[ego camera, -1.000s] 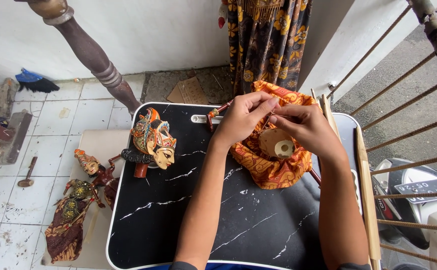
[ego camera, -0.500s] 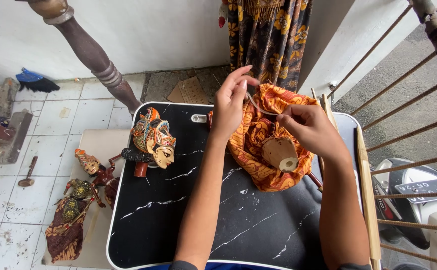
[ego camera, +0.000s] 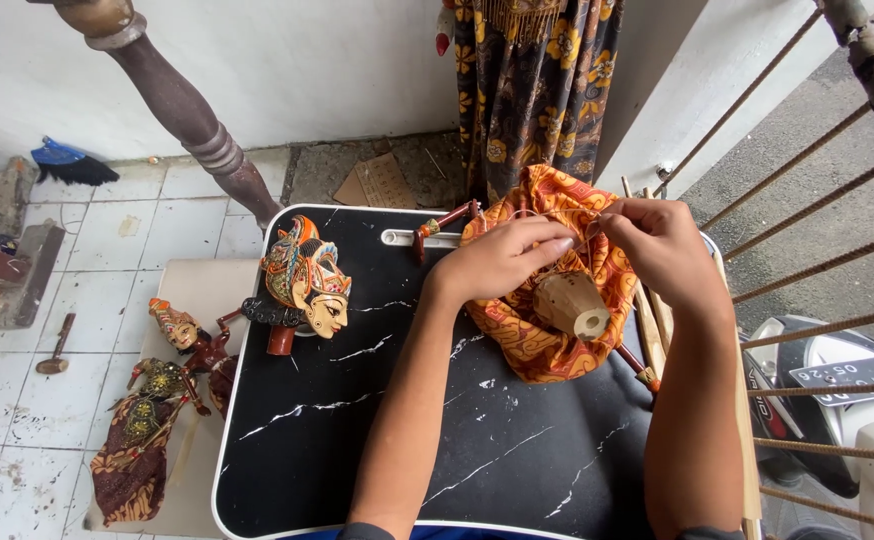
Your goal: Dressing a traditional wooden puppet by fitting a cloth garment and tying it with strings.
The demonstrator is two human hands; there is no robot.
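A painted puppet head (ego camera: pixel 307 280) lies on the black table (ego camera: pixel 377 450) (another puppet (ego camera: pixel 162 390) lies floorward).

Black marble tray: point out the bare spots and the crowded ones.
Free: the black marble tray between the painted puppet head and the left hand, and its near part between the forearms. Crowded: the far right corner, under the orange cloth, wooden piece and right hand.

Right of the right hand (ego camera: pixel 662 250), beyond the railing: 1 white rectangular number plate (ego camera: pixel 852 371) with dark characters. Above the left hand (ego camera: pixel 502 258), a flattened brown cardboard piece (ego camera: pixel 377 185) lay on the floor.
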